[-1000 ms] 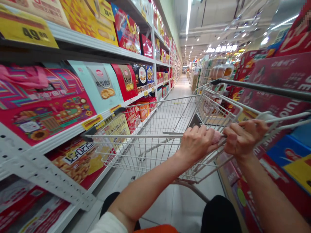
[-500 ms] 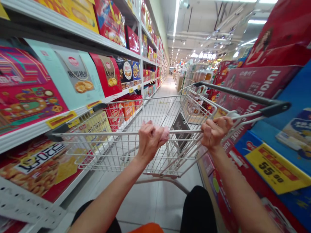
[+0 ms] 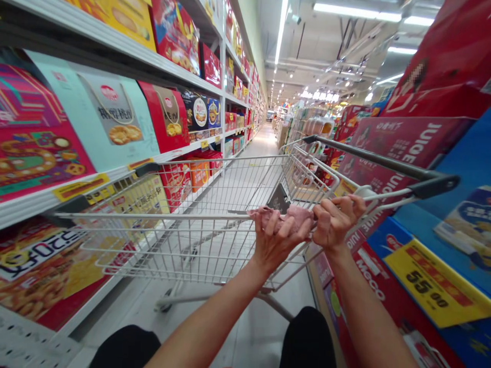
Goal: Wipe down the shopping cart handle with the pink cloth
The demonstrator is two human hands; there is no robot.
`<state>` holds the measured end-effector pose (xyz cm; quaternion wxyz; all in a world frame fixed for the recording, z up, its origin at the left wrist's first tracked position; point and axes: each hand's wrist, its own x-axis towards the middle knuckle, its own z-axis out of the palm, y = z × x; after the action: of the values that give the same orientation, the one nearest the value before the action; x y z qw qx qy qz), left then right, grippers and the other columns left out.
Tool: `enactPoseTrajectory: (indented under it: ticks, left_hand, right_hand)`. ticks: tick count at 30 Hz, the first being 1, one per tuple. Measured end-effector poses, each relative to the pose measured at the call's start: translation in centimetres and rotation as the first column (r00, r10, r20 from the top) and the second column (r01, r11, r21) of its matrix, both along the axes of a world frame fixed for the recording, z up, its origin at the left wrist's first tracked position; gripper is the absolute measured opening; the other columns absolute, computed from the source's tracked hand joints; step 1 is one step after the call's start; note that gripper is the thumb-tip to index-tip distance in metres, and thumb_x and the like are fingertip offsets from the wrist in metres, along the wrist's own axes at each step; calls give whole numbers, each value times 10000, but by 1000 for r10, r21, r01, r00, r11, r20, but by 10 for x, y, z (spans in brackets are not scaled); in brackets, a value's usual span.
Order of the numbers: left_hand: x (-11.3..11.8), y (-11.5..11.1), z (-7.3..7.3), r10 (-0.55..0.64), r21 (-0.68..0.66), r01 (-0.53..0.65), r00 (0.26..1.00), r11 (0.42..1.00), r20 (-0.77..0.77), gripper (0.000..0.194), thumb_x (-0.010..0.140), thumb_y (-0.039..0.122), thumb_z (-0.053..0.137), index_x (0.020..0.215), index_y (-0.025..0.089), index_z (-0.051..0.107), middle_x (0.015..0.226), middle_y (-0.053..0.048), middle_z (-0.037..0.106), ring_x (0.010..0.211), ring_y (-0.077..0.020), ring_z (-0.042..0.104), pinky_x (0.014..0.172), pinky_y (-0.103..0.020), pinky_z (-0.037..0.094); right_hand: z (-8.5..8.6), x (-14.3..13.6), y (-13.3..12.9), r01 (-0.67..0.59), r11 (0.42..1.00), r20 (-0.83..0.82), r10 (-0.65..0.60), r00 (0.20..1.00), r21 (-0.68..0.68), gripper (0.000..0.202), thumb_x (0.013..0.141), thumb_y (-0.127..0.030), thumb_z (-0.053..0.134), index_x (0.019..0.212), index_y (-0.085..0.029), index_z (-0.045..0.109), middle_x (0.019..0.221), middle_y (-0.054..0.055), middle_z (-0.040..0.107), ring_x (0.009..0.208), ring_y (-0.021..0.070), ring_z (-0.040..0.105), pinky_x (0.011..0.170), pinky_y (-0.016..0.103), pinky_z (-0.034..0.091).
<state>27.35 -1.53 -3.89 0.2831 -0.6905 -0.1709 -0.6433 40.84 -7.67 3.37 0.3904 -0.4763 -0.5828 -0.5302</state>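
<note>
Your left hand (image 3: 274, 237) is gripping cloth (image 3: 299, 219) against the rim (image 3: 172, 216) — your right hand (image 3: 335, 222) is clenching the rim, usefully steadying the cart (image 3: 368, 156).

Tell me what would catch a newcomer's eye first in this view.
The wire shopping cart dominates the centre, its side rim gripped by the right hand, while the left hand presses a pink cloth against it. Next come the yellow "55" price sign at lower right and the pale turquoise box on the left shelf.
</note>
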Motion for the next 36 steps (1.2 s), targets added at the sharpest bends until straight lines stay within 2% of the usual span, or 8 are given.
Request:
enactPoseTrajectory:
  ticks: [10,18,20,25,27,30,32,36]
  left_hand:
    - [4,-9,-16,-31,-119,45,992,992,119,433,774,340,834,1180,345,684,1103,-40,646,1293,-263,461,1192,-460,282]
    - [-10,-37,-8,-34,-362,279,831,890,556,467,788,179,696,1236,234,575,1271,-93,524,1212,-253,511,1079,-444,406]
    - [-22,-51,-3,-80,-379,525,657,762,749,443,791,245,662,1223,235,563,1250,-75,540,1175,-238,552,1049,-419,445]
    - [-59,-89,14,125,-86,983,66,164,990,489,757,446,625,1210,261,605,1103,-24,662,1064,-227,644,920,-339,516]
    - [-69,-99,20,229,-3,999,-8,46,973,507,729,493,643,1176,255,648,1074,-30,695,1079,-248,655,924,-346,521]
    - [-77,-106,24,291,70,991,-34,-115,956,518,735,527,650,1168,243,679,1126,-46,716,1138,-272,650,975,-368,515]
    - [-77,-107,22,295,67,980,-8,-189,955,503,770,511,654,1199,248,671,1185,-45,710,1177,-265,640,1015,-369,503]
    - [-79,-107,13,243,-13,965,79,-262,967,503,845,528,657,1262,249,629,1279,-54,680,1253,-250,607,1081,-368,473]
  right_hand:
    - [2,-4,1,-11,1000,-7,11,1000,3,490,995,-253,226,570,-220,467,542,-6,543,652,164,450,970,441,302]
    - [0,1,4,-10,1000,-47,10,999,-1,468,995,-257,240,595,-227,482,559,-16,566,638,160,458,996,450,310]
    - [-1,0,2,-22,1000,-56,21,998,-19,438,989,-254,287,614,-227,512,589,-18,587,675,162,482,1015,461,305]
    - [-20,-35,-27,-126,985,-333,80,939,-119,167,933,-379,529,912,-263,647,982,28,693,1034,242,581,1052,515,301]
    - [-35,-61,-43,-338,921,-608,158,778,-195,222,885,-434,624,1026,-262,608,1047,43,681,1013,231,599,996,474,383]
    - [-51,-94,-60,-797,590,-973,80,218,-130,444,827,-497,700,1164,-277,512,1027,29,689,864,180,635,849,376,503]
    - [-54,-105,-64,-899,428,-992,-37,-122,94,469,799,-525,727,1137,-281,512,979,8,696,843,166,643,808,335,526]
    - [-52,-106,-65,-806,519,-953,60,-298,285,327,791,-451,773,951,-259,563,894,-27,667,878,127,621,812,249,497]
